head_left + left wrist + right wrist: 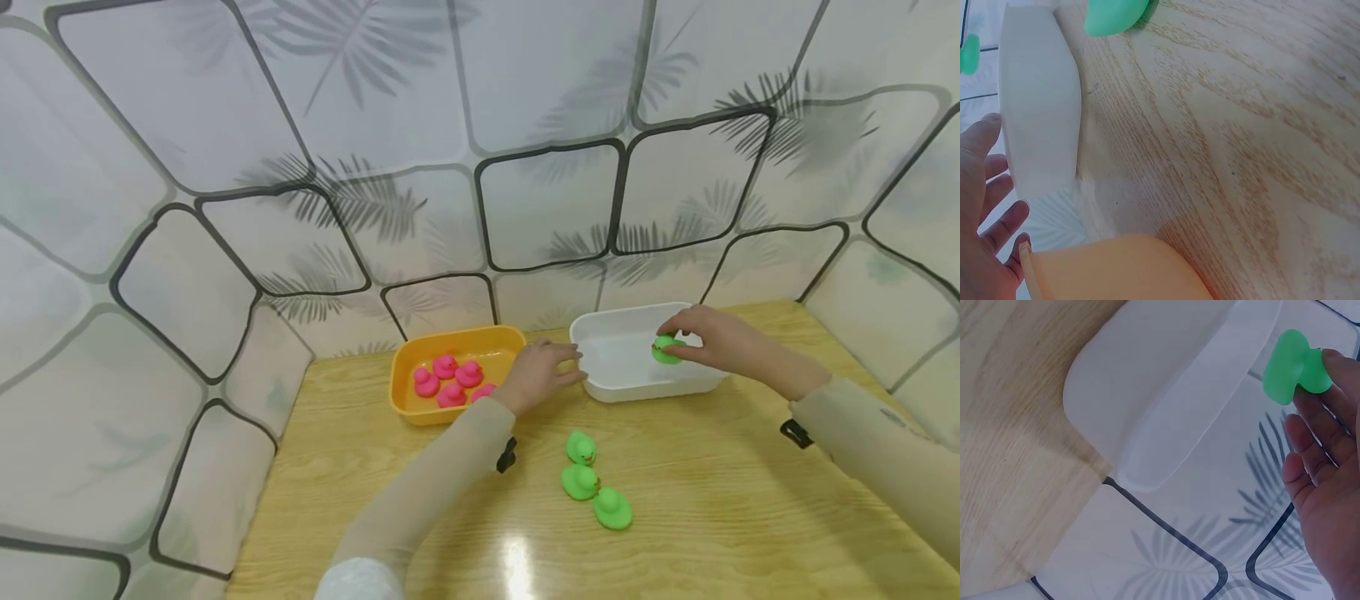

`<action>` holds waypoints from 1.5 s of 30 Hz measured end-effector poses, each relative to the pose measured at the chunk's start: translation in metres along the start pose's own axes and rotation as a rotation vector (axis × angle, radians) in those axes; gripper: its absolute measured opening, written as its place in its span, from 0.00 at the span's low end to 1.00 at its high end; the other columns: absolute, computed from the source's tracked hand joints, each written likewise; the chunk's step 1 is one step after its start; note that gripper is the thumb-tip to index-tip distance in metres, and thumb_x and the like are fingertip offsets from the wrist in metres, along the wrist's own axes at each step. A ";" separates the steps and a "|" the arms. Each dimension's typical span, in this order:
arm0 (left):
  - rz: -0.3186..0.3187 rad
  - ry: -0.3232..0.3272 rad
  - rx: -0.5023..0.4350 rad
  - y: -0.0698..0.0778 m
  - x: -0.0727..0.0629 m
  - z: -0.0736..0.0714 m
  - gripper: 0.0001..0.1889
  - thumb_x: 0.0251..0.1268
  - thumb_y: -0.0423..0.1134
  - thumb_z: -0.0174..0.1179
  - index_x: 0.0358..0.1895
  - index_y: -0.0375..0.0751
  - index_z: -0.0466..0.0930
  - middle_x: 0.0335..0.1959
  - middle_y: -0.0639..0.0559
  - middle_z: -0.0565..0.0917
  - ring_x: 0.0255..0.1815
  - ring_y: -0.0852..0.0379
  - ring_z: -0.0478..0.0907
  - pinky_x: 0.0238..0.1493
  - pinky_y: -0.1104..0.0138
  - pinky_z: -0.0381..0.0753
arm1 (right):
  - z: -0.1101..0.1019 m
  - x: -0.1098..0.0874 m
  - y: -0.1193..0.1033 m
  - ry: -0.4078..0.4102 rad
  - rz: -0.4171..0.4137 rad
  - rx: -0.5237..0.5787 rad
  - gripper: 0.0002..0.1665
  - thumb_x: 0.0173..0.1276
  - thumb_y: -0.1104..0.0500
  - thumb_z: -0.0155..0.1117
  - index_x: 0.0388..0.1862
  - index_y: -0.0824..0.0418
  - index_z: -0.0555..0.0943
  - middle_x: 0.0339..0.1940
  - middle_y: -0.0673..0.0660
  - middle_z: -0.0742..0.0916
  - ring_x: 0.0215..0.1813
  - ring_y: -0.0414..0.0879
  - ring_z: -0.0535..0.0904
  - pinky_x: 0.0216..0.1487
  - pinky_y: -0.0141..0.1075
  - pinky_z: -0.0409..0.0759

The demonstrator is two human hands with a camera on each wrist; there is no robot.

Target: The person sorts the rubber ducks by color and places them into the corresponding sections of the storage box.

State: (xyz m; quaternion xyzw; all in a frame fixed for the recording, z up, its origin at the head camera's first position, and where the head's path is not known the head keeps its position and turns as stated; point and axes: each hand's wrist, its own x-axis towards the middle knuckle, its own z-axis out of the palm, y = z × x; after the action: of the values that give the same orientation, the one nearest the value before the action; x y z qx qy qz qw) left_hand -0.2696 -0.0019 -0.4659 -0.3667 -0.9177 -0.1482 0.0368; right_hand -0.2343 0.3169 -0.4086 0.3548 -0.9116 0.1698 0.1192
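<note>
Over the white tray (pixel 652 387), my right hand (pixel 720 337) pinches a green rubber duck (pixel 666 350) between thumb and fingers. The right wrist view shows the same green duck (pixel 1288 367) held above the tray's rim. My left hand (pixel 538 375) is at the white tray's left end, its fingers loosely extended; in the left wrist view the hand (pixel 988 206) holds nothing. Between its forearm and the back wall stands an orange tray (pixel 401 398) with several pink ducks (pixel 452 395) inside, one partly hidden by the hand. Three green ducks (pixel 581 482) sit on the table in front.
The wooden table (pixel 712 500) runs back to walls draped in patterned cloth (pixel 551 208), which also closes off the left and right sides. Both trays stand near the back edge, side by side with a narrow gap.
</note>
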 end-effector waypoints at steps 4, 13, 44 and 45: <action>-0.005 -0.002 0.002 0.000 0.000 -0.001 0.20 0.74 0.54 0.64 0.61 0.50 0.87 0.64 0.56 0.84 0.60 0.52 0.80 0.62 0.63 0.78 | -0.003 0.006 0.004 -0.031 0.044 0.009 0.14 0.63 0.62 0.78 0.47 0.62 0.88 0.41 0.49 0.88 0.41 0.48 0.82 0.41 0.42 0.81; -0.012 -0.022 0.018 0.001 0.000 -0.002 0.21 0.75 0.55 0.63 0.63 0.49 0.86 0.66 0.55 0.83 0.62 0.51 0.80 0.64 0.62 0.77 | -0.008 0.018 0.017 -0.062 0.103 -0.005 0.14 0.66 0.62 0.76 0.49 0.65 0.88 0.42 0.54 0.90 0.41 0.50 0.82 0.42 0.48 0.81; -0.026 -0.038 0.064 0.004 0.000 -0.002 0.21 0.76 0.56 0.62 0.63 0.50 0.86 0.66 0.57 0.83 0.64 0.51 0.79 0.63 0.60 0.78 | -0.008 0.026 0.044 -0.171 0.261 0.000 0.17 0.72 0.58 0.71 0.52 0.70 0.85 0.44 0.61 0.89 0.47 0.59 0.84 0.47 0.55 0.82; -0.029 -0.039 0.063 0.004 0.000 -0.002 0.21 0.76 0.56 0.62 0.63 0.51 0.85 0.66 0.57 0.83 0.64 0.51 0.79 0.63 0.60 0.78 | -0.007 0.026 0.045 -0.171 0.263 0.002 0.17 0.73 0.58 0.71 0.52 0.70 0.85 0.44 0.61 0.89 0.47 0.59 0.84 0.47 0.55 0.82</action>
State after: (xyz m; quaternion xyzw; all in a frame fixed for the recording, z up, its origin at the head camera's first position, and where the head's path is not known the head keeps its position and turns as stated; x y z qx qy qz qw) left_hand -0.2673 0.0003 -0.4633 -0.3550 -0.9276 -0.1127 0.0286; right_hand -0.2835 0.3354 -0.4033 0.2455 -0.9569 0.1540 0.0176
